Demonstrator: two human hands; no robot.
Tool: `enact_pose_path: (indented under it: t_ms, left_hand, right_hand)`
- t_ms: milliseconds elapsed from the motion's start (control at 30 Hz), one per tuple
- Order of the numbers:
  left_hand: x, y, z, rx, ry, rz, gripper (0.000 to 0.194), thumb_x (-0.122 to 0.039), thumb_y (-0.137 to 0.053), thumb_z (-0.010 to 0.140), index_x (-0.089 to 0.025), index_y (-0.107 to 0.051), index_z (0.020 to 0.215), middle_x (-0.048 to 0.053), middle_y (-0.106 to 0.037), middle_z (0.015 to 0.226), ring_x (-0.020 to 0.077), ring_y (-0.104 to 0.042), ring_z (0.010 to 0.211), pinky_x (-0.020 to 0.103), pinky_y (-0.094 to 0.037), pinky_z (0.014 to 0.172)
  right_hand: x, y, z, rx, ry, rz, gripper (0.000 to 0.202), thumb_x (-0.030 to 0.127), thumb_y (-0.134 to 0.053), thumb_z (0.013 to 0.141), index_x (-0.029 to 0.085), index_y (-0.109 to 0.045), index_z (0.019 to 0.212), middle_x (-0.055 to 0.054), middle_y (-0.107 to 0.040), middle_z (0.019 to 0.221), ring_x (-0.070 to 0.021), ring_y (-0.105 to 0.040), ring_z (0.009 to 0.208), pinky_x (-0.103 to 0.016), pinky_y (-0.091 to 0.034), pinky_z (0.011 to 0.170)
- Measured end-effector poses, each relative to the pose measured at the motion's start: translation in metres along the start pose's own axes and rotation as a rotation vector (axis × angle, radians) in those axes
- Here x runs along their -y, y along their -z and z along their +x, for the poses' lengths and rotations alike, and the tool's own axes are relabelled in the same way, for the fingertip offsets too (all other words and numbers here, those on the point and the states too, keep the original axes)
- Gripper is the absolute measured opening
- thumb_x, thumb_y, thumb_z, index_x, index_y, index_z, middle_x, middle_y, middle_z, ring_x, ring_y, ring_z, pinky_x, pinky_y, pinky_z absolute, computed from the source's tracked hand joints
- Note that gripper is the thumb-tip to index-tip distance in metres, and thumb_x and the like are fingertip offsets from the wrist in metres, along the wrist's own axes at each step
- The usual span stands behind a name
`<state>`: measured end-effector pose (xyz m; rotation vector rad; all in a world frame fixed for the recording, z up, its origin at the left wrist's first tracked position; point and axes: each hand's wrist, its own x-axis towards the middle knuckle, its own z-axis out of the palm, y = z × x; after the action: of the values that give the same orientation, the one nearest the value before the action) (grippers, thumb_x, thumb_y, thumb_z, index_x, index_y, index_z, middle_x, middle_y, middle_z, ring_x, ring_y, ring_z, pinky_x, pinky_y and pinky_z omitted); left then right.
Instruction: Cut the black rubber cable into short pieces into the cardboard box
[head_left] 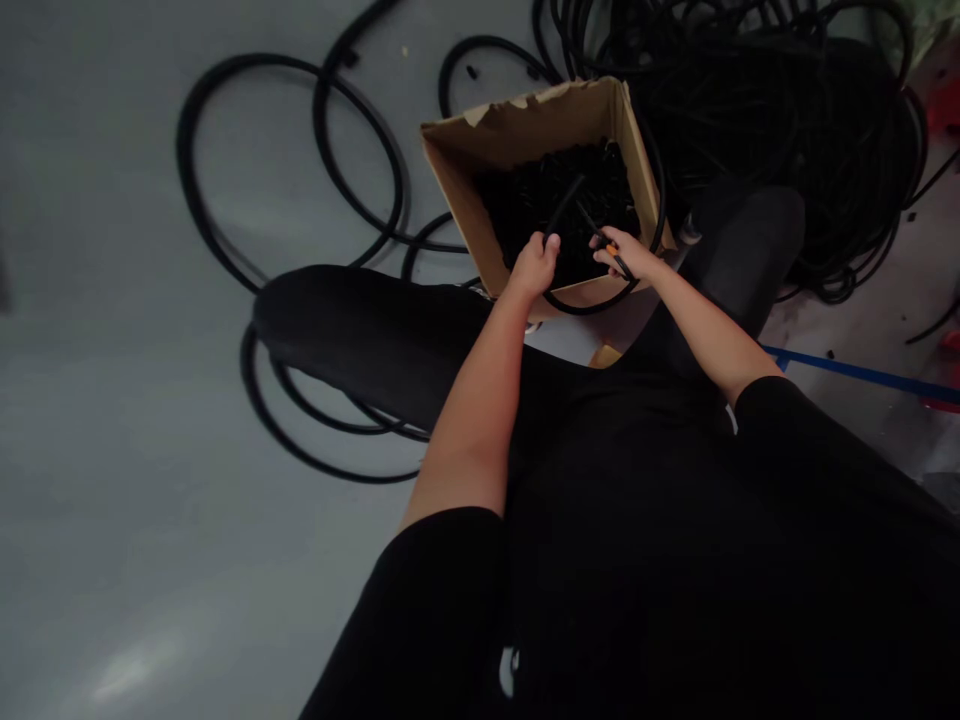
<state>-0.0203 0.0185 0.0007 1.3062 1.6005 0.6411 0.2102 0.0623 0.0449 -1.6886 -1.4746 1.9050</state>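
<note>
My left hand (pixel 535 264) is closed on a black hose (pixel 564 203), whose free end points up over an open cardboard box (pixel 463 210). Dark small pieces (pixel 525 200) fill much of the box. Just to the right, my right hand (pixel 624 254) is wrapped round a tool with orange and black handles (pixel 611 249). The tool's dark, narrow tip reaches toward the hose end; whether they touch is unclear. From my left hand the hose curves below both hands and up past the box's right side.
Wide loops of black hose (pixel 289 62) lie on the grey floor (pixel 97 400) at the left. A big tangled pile of black hose (pixel 750 110) stands at the upper right. A blue strip (pixel 870 374) and red objects (pixel 946 105) are at the right edge. My knees flank the box.
</note>
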Motion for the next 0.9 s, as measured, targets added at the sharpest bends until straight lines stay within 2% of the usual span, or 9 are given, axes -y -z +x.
enact_pose_path:
  t_ms: [133,333,433,567,700,900]
  left_hand:
    - [0.008,0.001,0.007,0.003,0.113,0.144,0.078,-0.094,-0.05,0.12,-0.022,-0.079,0.127,0.023,-0.086,0.123,0.0473,-0.082,0.146,0.065,-0.06,0.131]
    - [0.002,0.007,0.003,0.061,0.144,0.299,0.079,-0.093,-0.048,0.12,-0.023,-0.081,0.129,0.025,-0.088,0.13,0.0478,-0.079,0.153,0.059,-0.06,0.133]
    - [0.007,0.007,0.003,0.062,0.118,0.27,0.074,-0.092,-0.053,0.119,-0.024,-0.081,0.126,0.023,-0.088,0.127,0.0479,-0.077,0.155,0.057,-0.058,0.135]
    - [0.014,0.007,0.003,0.053,0.063,0.159,0.057,-0.081,-0.07,0.116,-0.025,-0.08,0.117,0.021,-0.086,0.119,0.0501,-0.074,0.157,0.057,-0.056,0.138]
    - [0.01,0.009,0.0,0.04,0.042,0.101,0.044,-0.069,-0.077,0.116,-0.025,-0.08,0.116,0.02,-0.085,0.115,0.0493,-0.072,0.159,0.056,-0.054,0.139]
    - [-0.001,0.008,-0.001,0.073,0.081,0.139,0.05,-0.073,-0.071,0.116,-0.024,-0.08,0.112,0.023,-0.087,0.116,0.0508,-0.075,0.154,0.057,-0.056,0.137]
  right_hand:
    - [0.001,0.0,-0.003,0.025,0.002,0.007,0.033,0.029,-0.09,0.11,0.027,-0.057,0.109,0.012,-0.051,0.07,-0.0099,-0.054,0.052,-0.016,-0.042,0.049]
    - [0.003,-0.001,-0.004,-0.071,-0.064,-0.061,0.034,0.027,-0.091,0.108,0.027,-0.058,0.103,0.012,-0.052,0.064,-0.0109,-0.056,0.049,-0.018,-0.04,0.047]
    - [0.007,0.0,-0.009,-0.085,-0.07,-0.13,0.027,0.026,-0.088,0.11,0.025,-0.062,0.101,0.011,-0.053,0.061,-0.0117,-0.056,0.05,-0.02,-0.042,0.052]
    - [0.014,0.0,-0.017,-0.08,-0.087,-0.23,0.02,0.022,-0.085,0.111,0.023,-0.067,0.101,0.009,-0.056,0.059,-0.0136,-0.058,0.055,-0.022,-0.047,0.06]
    - [0.015,-0.002,-0.017,-0.057,-0.115,-0.233,0.02,0.018,-0.084,0.11,0.023,-0.067,0.101,0.009,-0.056,0.059,-0.0138,-0.058,0.053,-0.022,-0.047,0.058]
    - [0.013,-0.005,-0.017,-0.031,-0.107,-0.241,0.019,0.018,-0.078,0.114,0.023,-0.065,0.101,0.009,-0.055,0.058,-0.0138,-0.058,0.051,-0.022,-0.045,0.055]
